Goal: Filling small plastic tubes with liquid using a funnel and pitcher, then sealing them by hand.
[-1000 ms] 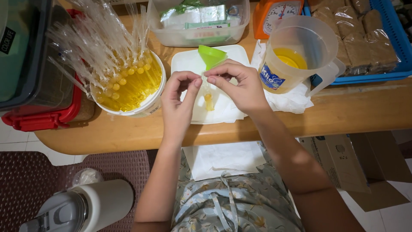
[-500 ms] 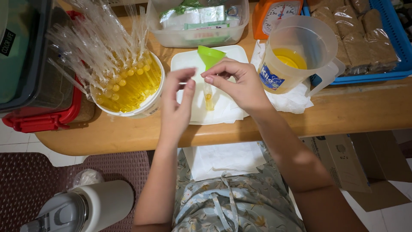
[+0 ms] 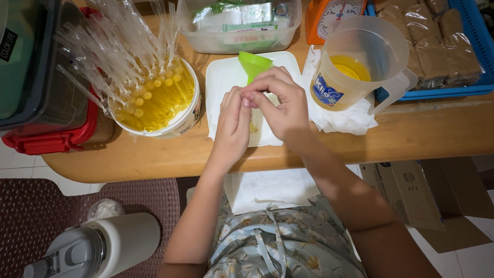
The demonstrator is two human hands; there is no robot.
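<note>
I see a thin plastic tube of yellow liquid (image 3: 253, 125) pinched between the two hands over the white tray (image 3: 221, 82); only a short yellow stretch shows below the fingers, the rest is hidden by them. My left hand (image 3: 231, 126) is nearly closed, fingers straight and pressed together, their tips meeting the right hand's at the top of the tube. My right hand (image 3: 280, 105) is curled, thumb and forefinger clamped together on the tube's upper end, the other fingers arched above. The two hands touch at the fingertips.

Just behind the right hand's knuckles a green funnel (image 3: 253, 64) lies on the tray. To the left, touching the tray's edge, stands a white tub (image 3: 177, 121) packed with upright filled tubes, yellow at the bottom and clear plastic fanning out above. To the right, a clear measuring jug (image 3: 360, 62) with yellow liquid in its base sits on crumpled white paper towel (image 3: 339, 121). Behind the tray is a clear plastic box (image 3: 239, 25) of packets, beside it an orange kitchen scale (image 3: 334, 13). A blue basket (image 3: 478, 46) of brown wrapped packets sits far right. Everything rests on a wooden table (image 3: 411, 136). On the floor lower left stands a white flask (image 3: 103, 247).
</note>
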